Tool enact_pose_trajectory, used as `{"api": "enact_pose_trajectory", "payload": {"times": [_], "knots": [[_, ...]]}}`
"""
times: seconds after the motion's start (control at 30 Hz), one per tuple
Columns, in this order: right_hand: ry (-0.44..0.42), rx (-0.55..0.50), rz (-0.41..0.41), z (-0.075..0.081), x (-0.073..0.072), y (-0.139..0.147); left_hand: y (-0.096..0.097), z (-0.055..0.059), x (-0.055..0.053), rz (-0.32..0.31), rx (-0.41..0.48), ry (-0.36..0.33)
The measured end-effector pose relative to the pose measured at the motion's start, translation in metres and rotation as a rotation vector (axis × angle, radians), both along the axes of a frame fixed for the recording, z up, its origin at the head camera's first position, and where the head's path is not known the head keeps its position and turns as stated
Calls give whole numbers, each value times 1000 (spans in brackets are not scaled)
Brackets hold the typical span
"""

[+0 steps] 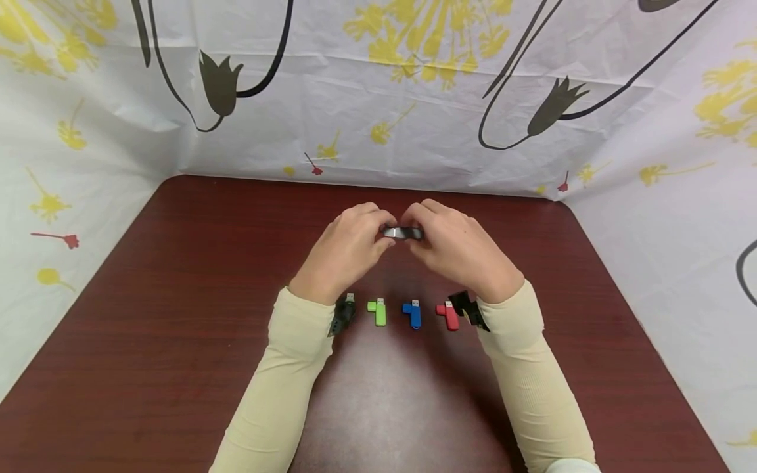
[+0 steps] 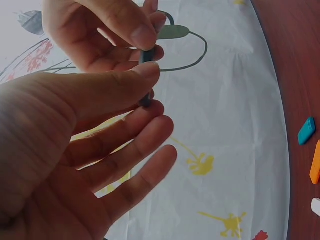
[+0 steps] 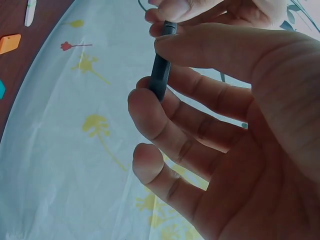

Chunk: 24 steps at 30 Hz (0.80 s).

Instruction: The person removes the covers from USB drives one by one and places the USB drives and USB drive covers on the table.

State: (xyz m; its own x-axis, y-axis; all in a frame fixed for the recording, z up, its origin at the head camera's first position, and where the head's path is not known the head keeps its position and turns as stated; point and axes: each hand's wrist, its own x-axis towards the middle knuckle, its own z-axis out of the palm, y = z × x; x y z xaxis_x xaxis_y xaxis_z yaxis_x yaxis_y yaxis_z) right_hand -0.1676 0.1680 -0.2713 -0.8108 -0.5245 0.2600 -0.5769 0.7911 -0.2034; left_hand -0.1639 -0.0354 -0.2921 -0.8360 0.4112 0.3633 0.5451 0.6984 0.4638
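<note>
Above the far part of the table, both hands hold one slim black USB flash drive (image 1: 403,232) between them. My left hand (image 1: 349,246) pinches its left end between thumb and forefinger; the other fingers are spread apart in the left wrist view. At the opposite end, my right hand (image 1: 458,243) has its thumb on one side and fingertips on the other. The right wrist view shows the dark, narrow body of the drive (image 3: 161,70), with a ridged end near the left fingertips. Fingers cover part of it in every view.
Nearer than the hands, a green USB drive (image 1: 380,313), a blue one (image 1: 415,315) and a red one (image 1: 451,316) lie in a row. A metal USB plug (image 1: 350,297) shows beside the left wrist, its body hidden. Patterned white sheeting (image 1: 355,144) encloses the dark red table (image 1: 195,276).
</note>
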Motion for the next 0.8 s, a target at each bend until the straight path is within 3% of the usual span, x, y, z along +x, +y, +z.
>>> {"api": "enact_pose_trajectory", "payload": {"times": [0.33,0.8], "knots": [[37,-20,30,0,1,-2,-3,0,-1,-17,27,58],[37,-6,26,2,1,0,-3,2,-2,-50,16,51]]}}
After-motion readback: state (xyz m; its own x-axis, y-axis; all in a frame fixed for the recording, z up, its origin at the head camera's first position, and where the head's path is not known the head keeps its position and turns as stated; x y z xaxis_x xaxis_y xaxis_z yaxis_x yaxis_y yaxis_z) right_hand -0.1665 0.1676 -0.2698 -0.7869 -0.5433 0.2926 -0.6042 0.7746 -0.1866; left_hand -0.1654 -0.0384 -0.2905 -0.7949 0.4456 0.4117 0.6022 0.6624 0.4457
